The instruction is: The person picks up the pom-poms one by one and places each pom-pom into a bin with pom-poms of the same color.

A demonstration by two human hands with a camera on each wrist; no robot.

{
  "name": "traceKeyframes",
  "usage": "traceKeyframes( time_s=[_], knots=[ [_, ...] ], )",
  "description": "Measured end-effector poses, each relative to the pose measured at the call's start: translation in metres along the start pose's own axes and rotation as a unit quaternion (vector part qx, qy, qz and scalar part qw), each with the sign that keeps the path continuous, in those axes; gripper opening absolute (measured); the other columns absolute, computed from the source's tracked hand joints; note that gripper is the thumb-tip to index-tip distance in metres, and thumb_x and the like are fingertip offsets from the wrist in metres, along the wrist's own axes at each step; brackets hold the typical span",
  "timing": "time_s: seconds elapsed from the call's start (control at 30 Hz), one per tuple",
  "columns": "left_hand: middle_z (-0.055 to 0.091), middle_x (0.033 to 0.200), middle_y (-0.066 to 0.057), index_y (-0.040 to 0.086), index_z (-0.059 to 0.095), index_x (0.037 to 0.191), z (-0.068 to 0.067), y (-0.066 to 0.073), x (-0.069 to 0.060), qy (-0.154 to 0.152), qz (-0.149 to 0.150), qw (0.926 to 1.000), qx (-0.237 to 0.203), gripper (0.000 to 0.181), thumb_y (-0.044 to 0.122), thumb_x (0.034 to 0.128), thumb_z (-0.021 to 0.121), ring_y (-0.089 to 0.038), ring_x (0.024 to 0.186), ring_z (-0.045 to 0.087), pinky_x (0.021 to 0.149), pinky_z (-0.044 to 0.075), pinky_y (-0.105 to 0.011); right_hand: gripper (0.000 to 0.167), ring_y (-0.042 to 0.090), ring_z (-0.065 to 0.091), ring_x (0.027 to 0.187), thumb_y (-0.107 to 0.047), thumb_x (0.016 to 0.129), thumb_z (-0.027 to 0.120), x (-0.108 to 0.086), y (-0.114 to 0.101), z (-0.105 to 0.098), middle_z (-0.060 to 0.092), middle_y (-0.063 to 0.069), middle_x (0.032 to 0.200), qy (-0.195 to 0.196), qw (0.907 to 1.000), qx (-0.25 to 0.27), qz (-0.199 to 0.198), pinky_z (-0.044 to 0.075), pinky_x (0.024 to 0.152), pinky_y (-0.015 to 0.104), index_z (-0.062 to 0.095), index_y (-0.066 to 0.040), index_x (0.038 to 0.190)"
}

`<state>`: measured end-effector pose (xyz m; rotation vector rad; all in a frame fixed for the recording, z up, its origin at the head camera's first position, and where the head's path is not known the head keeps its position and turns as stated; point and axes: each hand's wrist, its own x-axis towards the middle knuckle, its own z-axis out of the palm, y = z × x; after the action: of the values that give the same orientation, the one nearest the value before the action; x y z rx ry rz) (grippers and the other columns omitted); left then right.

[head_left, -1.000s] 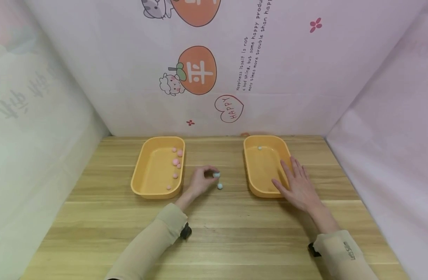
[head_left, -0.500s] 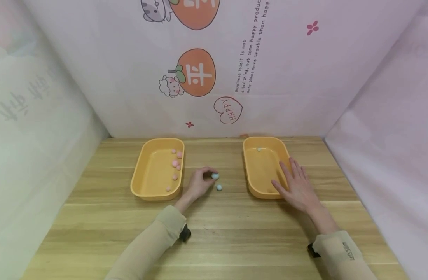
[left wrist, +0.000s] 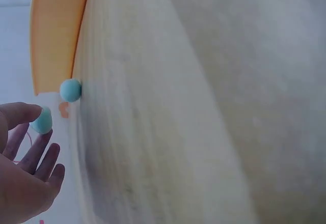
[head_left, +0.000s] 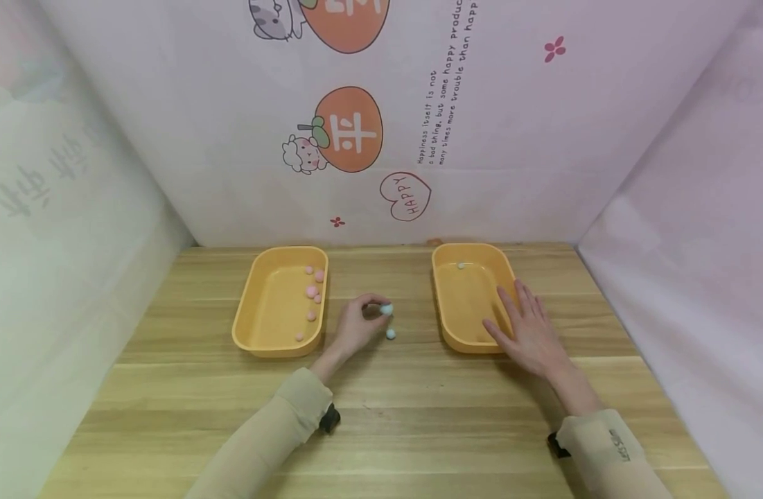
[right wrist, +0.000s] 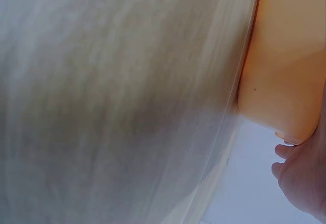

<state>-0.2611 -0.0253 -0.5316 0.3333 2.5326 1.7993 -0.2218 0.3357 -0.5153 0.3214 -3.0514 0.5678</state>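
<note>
Between thumb and forefinger my left hand (head_left: 356, 324) pinches a pale blue ball (head_left: 387, 309), raised a little off the table. The left wrist view shows this held ball (left wrist: 43, 120) at the fingertips, the other fingers spread. A second blue ball (head_left: 390, 334) lies on the wood just below it. My right hand (head_left: 531, 336) rests on the near right rim of the right yellow tray (head_left: 445, 326), its fingers extended. Inside that tray, near the back, sits one small pale ball (head_left: 461, 265).
The left yellow tray (head_left: 247, 326) holds several pink balls (head_left: 312, 292) along its right side. Both trays stand on a wooden table (head_left: 381, 430). Printed white cloth (head_left: 493, 138) walls the back and both sides.
My left hand has picked the blue ball up slightly from the table. The right hand stays at the tray's rim, and the other balls keep their places.
</note>
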Motion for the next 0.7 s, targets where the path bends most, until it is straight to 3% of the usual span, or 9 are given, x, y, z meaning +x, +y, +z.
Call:
traceKeyframes(
  time_s=[0.2,0.43,0.7],
  knots=[
    [0.079,0.133,-0.014,0.006,0.078,0.123,0.005,0.006,0.002,0.004,-0.001,1.0,0.003,0.024,0.005,0.0992,0.08,-0.036,0.141,0.065,0.131,0.043,-0.054,0.089,0.057,0.007,0.169,-0.059,0.112,0.048,0.0,0.0,0.002,-0.001,0.033,0.182,0.004,1.0,0.005,-0.001,0.006,0.138,0.071,0.017,-0.005,0.176],
    [0.079,0.132,-0.015,0.003,0.078,0.123,0.014,0.014,0.005,0.0,0.028,0.9995,-0.013,0.025,0.003,0.098,0.08,-0.037,0.138,0.067,0.13,0.045,-0.055,0.089,0.057,0.006,0.169,-0.059,0.113,0.047,-0.001,0.0,0.002,-0.004,0.032,0.183,-0.002,1.0,0.008,0.004,0.007,0.138,0.07,0.016,-0.005,0.176],
    [0.077,0.134,-0.017,0.002,0.076,0.125,0.025,0.02,0.009,-0.006,0.042,0.9986,-0.031,0.027,0.003,0.0987,0.078,-0.037,0.138,0.067,0.128,0.047,-0.053,0.088,0.057,0.008,0.169,-0.057,0.113,0.048,-0.001,-0.001,0.001,-0.002,0.032,0.183,0.003,1.0,0.004,0.004,0.011,0.138,0.071,0.017,-0.005,0.176]
  ],
)
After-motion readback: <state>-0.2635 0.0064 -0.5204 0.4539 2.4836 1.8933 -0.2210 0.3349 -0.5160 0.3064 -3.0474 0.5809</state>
